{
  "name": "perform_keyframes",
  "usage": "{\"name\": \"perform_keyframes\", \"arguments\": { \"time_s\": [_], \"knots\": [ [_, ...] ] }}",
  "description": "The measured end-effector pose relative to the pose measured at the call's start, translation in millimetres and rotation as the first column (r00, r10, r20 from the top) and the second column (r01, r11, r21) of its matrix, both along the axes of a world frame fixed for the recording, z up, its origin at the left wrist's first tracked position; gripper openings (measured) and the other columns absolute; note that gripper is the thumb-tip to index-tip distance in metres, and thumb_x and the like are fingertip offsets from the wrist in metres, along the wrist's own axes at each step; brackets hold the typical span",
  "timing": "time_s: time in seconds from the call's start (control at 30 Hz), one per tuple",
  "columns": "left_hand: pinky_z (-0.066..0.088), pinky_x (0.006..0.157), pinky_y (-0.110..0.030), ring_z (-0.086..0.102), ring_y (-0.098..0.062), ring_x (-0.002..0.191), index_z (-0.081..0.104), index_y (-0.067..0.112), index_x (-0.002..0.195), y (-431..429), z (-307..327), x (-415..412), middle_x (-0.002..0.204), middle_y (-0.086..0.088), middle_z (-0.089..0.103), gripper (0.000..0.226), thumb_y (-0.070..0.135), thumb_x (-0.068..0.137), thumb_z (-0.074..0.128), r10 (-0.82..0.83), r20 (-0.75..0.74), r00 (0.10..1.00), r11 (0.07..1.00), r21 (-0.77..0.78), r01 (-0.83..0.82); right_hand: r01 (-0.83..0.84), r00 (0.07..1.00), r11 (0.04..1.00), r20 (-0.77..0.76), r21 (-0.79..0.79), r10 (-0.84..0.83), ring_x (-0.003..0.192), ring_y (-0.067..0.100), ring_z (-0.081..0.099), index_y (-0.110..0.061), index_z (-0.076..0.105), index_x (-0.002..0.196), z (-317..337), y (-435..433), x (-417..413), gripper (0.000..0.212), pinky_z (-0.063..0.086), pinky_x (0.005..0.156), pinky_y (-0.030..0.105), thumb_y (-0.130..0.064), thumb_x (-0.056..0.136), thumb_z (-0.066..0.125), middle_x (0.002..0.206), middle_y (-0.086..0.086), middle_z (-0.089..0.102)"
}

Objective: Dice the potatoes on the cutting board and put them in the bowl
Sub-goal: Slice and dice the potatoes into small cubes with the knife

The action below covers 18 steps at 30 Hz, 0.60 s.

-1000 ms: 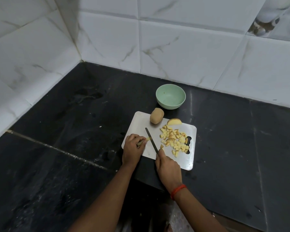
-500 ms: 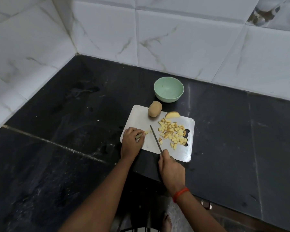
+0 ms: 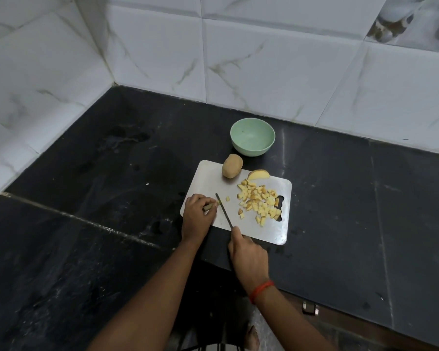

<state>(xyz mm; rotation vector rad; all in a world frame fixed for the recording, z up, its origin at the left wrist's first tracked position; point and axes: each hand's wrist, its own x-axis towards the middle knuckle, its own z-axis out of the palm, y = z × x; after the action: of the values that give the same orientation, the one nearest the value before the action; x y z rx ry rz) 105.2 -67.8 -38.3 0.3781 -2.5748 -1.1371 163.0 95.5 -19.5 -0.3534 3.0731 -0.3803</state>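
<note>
A steel cutting board [image 3: 208, 178] lies on the black counter. My left hand [image 3: 197, 217] pinches a thin potato strip [image 3: 209, 206] at the board's left edge. My right hand [image 3: 247, 257] grips a knife [image 3: 223, 210], whose blade lies right against the strip's end. One small cube [image 3: 227, 198] sits just right of the blade. A heap of diced potato [image 3: 260, 201] covers the board's right side. A whole potato [image 3: 232, 165] and a cut wedge [image 3: 258, 174] rest at the board's far edge. Behind them stands a pale green bowl [image 3: 252, 136], and nothing shows inside it.
White marble-look tiled walls [image 3: 264, 59] enclose the counter at the back and left, meeting in a corner at the upper left. The dark counter [image 3: 86, 211] stretches left and right of the board. Its front edge runs close below my right wrist.
The knife blade has shifted left, up against the strip my left hand holds, and a freshly cut cube lies beside it. The camera view has drifted slightly.
</note>
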Motion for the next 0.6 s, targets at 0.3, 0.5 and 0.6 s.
{"name": "perform_keyframes", "arguments": {
  "time_s": [0.3, 0.5, 0.6],
  "knots": [
    [0.053, 0.081, -0.029, 0.058, -0.014, 0.094, 0.074, 0.015, 0.092, -0.6, 1.6, 2.4, 0.093, 0.014, 0.056, 0.017, 0.011, 0.076, 0.077, 0.014, -0.028, 1.000, 0.999, 0.030, -0.013, 0.084, 0.996, 0.977, 0.013, -0.195, -0.083, 0.058, 0.029, 0.062, -0.021, 0.042, 0.095, -2.7, 8.4, 1.5, 0.016, 0.037, 0.045, 0.032, -0.034, 0.103, 0.040, 0.072, 0.000, 0.064],
    [0.050, 0.079, -0.022, 0.056, -0.011, 0.092, 0.077, 0.015, 0.091, -2.0, 0.0, 0.8, 0.090, 0.014, 0.057, 0.011, 0.013, 0.080, 0.079, 0.000, -0.025, 1.000, 1.000, 0.024, 0.001, 0.006, 1.000, 0.980, -0.020, -0.198, -0.010, 0.054, 0.029, 0.059, -0.023, 0.036, 0.091, -7.9, 4.4, -3.7, 0.017, 0.035, 0.044, 0.033, -0.033, 0.103, 0.041, 0.067, 0.001, 0.060],
    [0.040, 0.078, -0.005, 0.054, -0.010, 0.094, 0.077, 0.014, 0.095, -2.6, 1.5, 1.4, 0.092, 0.010, 0.058, 0.009, 0.017, 0.086, 0.077, -0.008, -0.032, 0.999, 1.000, 0.013, 0.009, 0.006, 1.000, 0.983, 0.004, -0.183, -0.006, 0.059, 0.031, 0.061, -0.023, 0.036, 0.092, -7.1, 4.0, -3.5, 0.016, 0.036, 0.047, 0.034, -0.033, 0.103, 0.039, 0.072, 0.002, 0.062]
  ]
}}
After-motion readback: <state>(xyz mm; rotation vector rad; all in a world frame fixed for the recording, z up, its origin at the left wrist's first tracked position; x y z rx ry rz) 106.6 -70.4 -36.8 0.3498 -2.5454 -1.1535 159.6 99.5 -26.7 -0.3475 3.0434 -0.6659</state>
